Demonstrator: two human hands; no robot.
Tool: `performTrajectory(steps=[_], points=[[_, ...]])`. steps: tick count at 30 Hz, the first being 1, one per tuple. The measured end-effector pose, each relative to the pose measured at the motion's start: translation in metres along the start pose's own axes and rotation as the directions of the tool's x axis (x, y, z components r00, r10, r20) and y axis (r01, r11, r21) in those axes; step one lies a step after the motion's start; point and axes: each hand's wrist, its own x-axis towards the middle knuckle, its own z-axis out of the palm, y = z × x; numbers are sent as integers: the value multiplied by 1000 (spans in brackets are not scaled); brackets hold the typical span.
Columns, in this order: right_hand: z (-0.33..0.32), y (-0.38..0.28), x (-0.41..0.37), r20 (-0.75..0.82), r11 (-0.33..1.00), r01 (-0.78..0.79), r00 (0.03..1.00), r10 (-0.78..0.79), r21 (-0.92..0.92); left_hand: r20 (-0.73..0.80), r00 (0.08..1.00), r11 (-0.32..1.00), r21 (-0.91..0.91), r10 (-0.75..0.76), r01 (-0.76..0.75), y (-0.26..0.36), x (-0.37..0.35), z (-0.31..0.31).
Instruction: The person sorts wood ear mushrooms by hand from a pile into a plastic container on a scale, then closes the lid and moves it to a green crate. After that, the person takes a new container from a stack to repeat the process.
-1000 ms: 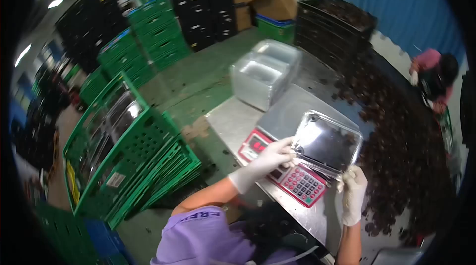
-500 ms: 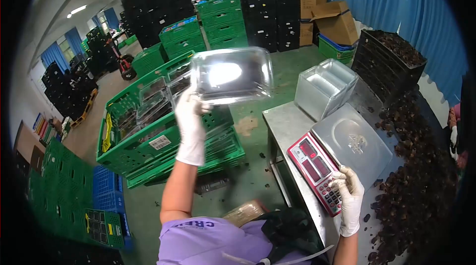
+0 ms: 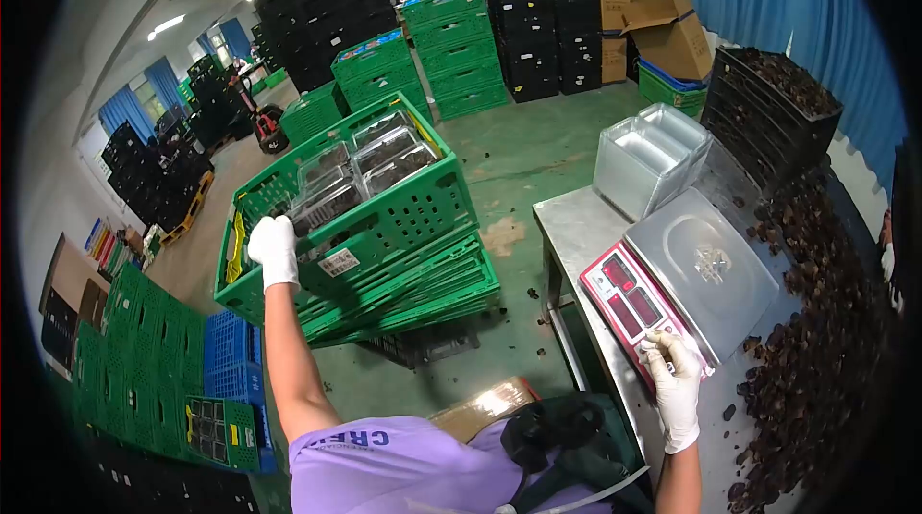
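Note:
My left hand [image 3: 274,250], in a white glove, reaches into the near left part of a green crate [image 3: 403,216]. Its fingers are curled at a clear plastic box mostly hidden by the hand and the crate wall. Several clear boxes [image 3: 389,154] with dark contents lie in the crate. My right hand [image 3: 675,375], also gloved, is over the keypad end of a red and white digital scale [image 3: 629,298]. Its fingertips are pinched together, and what they hold is too small to make out. Some small bits lie on the scale's metal pan [image 3: 711,264].
Nested clear plastic trays [image 3: 648,154] stand behind the scale on the metal table [image 3: 567,216]. Dark, dried pieces [image 3: 816,341] are heaped at the right, beside a filled black crate [image 3: 768,120]. Stacked green crates [image 3: 456,53] and cardboard boxes [image 3: 672,38] stand farther back.
My left hand has moved down and left from above the crate, taking the clear plastic box into it. My right hand stays pinched by the scale. The view has shifted slightly.

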Motion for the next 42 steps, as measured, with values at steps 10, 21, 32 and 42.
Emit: performTrajectory(steps=[10,21,32,42], points=[[-37,43,-26,-129,985,-120,982,136,124,507,803,806,-590,312,59,53,7,-15],[-54,66,-97,-418,979,-170,902,109,-111,-596,215,-220,-570,773,-791,460,-139,-118],[-33,123,-182,-834,782,-478,543,-95,-401,-296,-118,-296,-682,948,-669,634,-102,-58],[-29,136,-189,-728,780,-412,680,-81,-472,-298,-186,-335,-599,936,-727,620,-70,-52]])
